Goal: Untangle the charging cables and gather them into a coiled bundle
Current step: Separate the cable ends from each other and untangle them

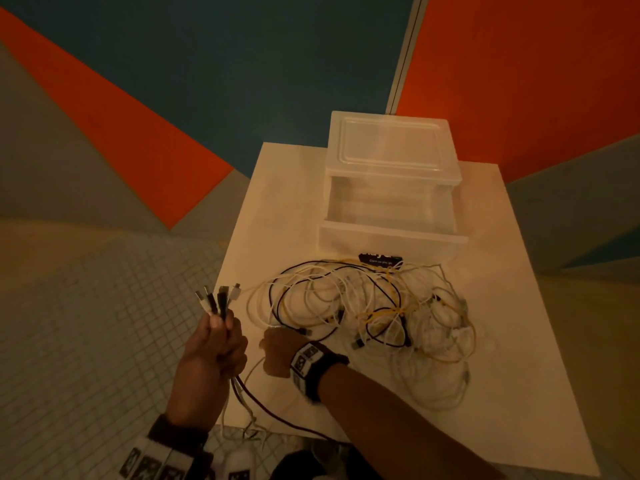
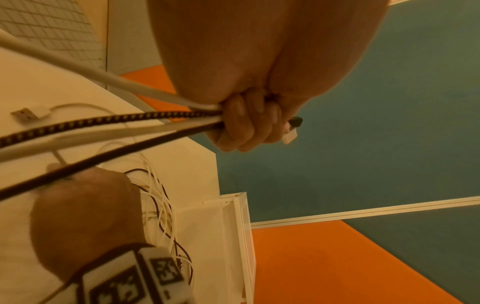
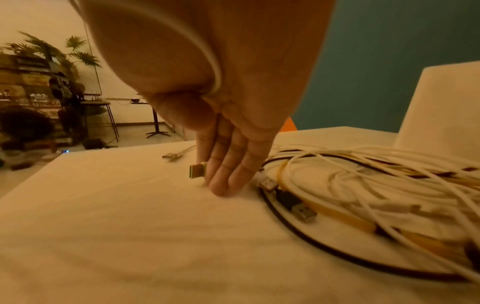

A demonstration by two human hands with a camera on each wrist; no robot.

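A tangle of white, black and yellow charging cables [image 1: 374,313] lies on the white table [image 1: 512,393], spread beside my right hand in the right wrist view [image 3: 363,185]. My left hand [image 1: 211,348] is raised off the table's left edge and grips several cable ends, their plugs [image 1: 218,299] sticking up above the fist. The left wrist view shows those fingers [image 2: 246,125] curled round white and black cords. My right hand [image 1: 277,351] is low on the table at the tangle's near left edge. Its fingers [image 3: 226,168] point down and pinch a USB plug [image 3: 197,170], with a white cord across the palm.
A clear plastic drawer box [image 1: 391,150] stands at the back of the table with its drawer [image 1: 391,233] pulled out. A black card [image 1: 381,259] lies in front of it. A loose white USB plug [image 3: 171,156] lies beyond my right hand. Cords hang over the near table edge.
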